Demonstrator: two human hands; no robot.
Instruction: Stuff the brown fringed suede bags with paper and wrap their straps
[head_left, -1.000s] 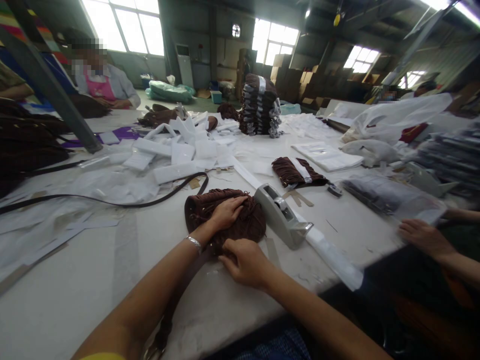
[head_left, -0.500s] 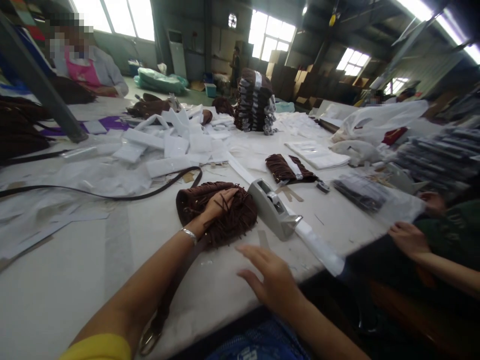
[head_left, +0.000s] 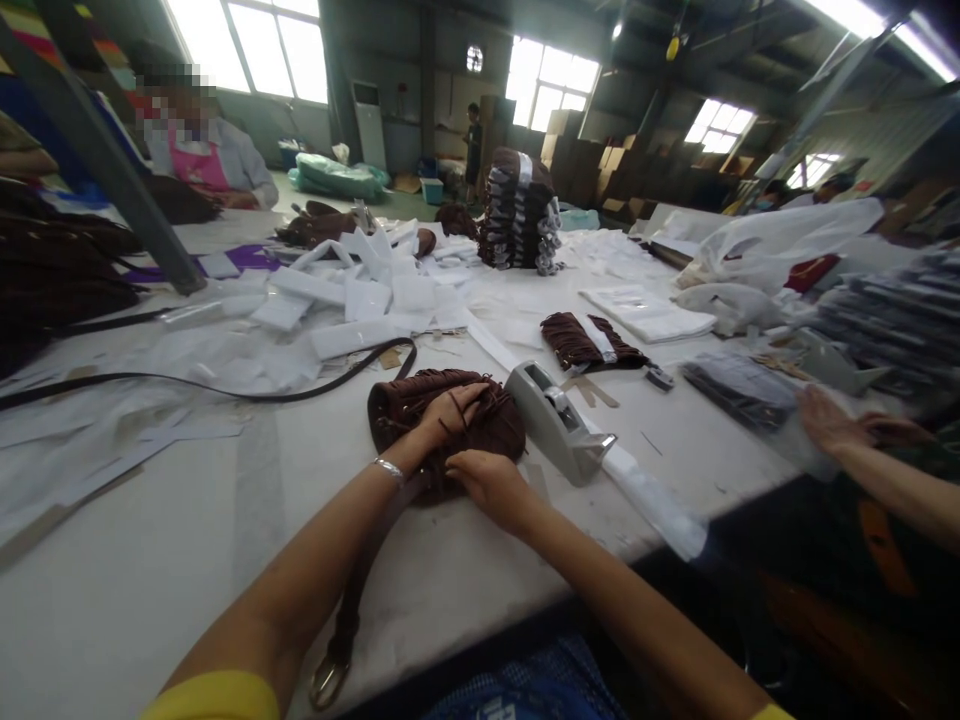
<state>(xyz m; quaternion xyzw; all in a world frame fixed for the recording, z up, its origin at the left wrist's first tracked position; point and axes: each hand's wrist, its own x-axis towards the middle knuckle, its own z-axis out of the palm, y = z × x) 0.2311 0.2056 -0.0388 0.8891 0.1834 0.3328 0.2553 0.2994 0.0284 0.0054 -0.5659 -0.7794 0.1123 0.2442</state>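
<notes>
Across the white work table (head_left: 150, 590), on my feed, the nearest container is a flat clear plastic bag (head_left: 739, 385) on the far right with dark folded goods inside it, and a co-worker's hand (head_left: 829, 420) rests on its near end. Closer to the middle, a grey plastic tape dispenser (head_left: 544, 415) carries a roll of clear tape (head_left: 560, 400) in its cradle and stands just right of the brown fringed suede bag (head_left: 397, 410), almost touching it. That bag lies flat near the table's front edge, directly ahead of me. The left hand (head_left: 448, 412), with a silver bracelet (head_left: 390, 468) at the wrist, lies palm-down on top of the bag, its fingers loosely spread and a few strands of fringe running between them; it presses rather than grips. The right hand (head_left: 491, 480) sits at the bag's near edge with its fingers folded down onto the fringe; it may be pinching some strands, but the back of the hand hides the tips and I cannot tell. A brown leather strap with a metal ring (head_left: 337, 640) runs from under the bag toward me, beneath the left forearm. Farther back, a thin dark belt (head_left: 225, 392) curves over scattered white paper strips (head_left: 360, 295), and a second brown fringed bundle wrapped in a white band (head_left: 589, 342) lies beyond the dispenser.
</notes>
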